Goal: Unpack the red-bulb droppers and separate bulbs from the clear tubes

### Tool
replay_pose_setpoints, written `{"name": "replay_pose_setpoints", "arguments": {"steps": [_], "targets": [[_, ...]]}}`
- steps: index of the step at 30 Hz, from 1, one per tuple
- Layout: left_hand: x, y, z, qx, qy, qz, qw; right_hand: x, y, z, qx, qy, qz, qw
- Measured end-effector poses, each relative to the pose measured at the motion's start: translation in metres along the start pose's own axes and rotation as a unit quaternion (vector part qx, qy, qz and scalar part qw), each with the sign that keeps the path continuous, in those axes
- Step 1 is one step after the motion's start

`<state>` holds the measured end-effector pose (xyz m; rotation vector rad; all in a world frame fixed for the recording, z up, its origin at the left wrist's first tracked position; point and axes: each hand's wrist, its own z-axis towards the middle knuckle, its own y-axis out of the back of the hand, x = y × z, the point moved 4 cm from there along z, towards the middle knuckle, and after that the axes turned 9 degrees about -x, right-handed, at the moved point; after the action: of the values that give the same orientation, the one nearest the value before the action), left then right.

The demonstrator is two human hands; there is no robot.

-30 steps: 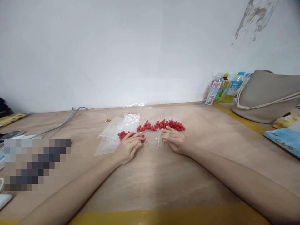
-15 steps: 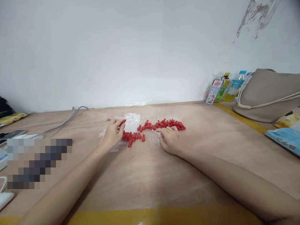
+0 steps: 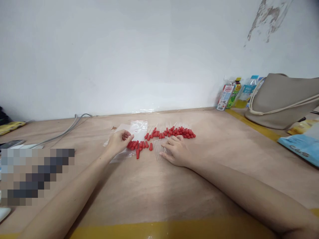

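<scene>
My left hand [image 3: 119,142] is above the left end of a pile of loose red rubber bulbs [image 3: 134,145]. Its fingers curl toward the thumb, and whatever may be between them is hidden. Under and behind it lie clear plastic bags [image 3: 139,124]. My right hand [image 3: 178,151] rests with fingers apart over a row of thin clear tubes [image 3: 158,149], touching them. Beyond them stretches a row of droppers [image 3: 171,132], their red bulbs toward me and clear stems pointing away. One red bulb [image 3: 138,153] lies nearer to me than the others.
At the right stand a carton [image 3: 225,97], bottles [image 3: 245,94] and a beige bag [image 3: 286,96], with a blue packet [image 3: 300,146] in front. A grey cable [image 3: 71,127] runs across the left of the table. A pixelated patch covers part of the left side.
The red bulb seen between my left fingers is no longer visible there; that hand has shifted slightly left and lower. My right hand's fingers have spread farther over the tubes.
</scene>
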<state>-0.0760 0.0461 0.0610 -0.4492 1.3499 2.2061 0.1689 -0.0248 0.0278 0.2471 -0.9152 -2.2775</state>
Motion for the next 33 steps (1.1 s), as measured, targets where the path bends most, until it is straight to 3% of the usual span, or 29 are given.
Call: {"name": "replay_pose_setpoints", "arguments": {"steps": [7, 11, 16, 20, 27, 33], "targets": [[-0.011, 0.011, -0.002, -0.038, -0.004, 0.052, 0.998, 0.003, 0.003, 0.001, 0.032, 0.005, 0.013, 0.999], [-0.022, 0.011, -0.001, -0.048, -0.046, 0.078, 0.995, 0.002, 0.002, 0.001, 0.042, 0.002, 0.022, 0.999], [-0.046, -0.016, 0.013, 0.046, -0.11, 0.14, 0.983, -0.001, 0.003, 0.0, 0.035, -0.007, 0.02, 0.999], [-0.054, -0.042, 0.031, 0.123, -0.068, 0.208, 0.968, -0.004, 0.004, -0.002, 0.028, -0.007, 0.021, 0.999], [-0.048, -0.066, 0.053, 0.191, 0.004, 0.241, 0.951, -0.005, 0.006, -0.003, 0.046, 0.02, 0.041, 0.998], [-0.05, -0.073, 0.055, 0.191, 0.011, 0.24, 0.952, -0.007, 0.002, -0.002, 0.041, -0.002, 0.044, 0.998]]}}
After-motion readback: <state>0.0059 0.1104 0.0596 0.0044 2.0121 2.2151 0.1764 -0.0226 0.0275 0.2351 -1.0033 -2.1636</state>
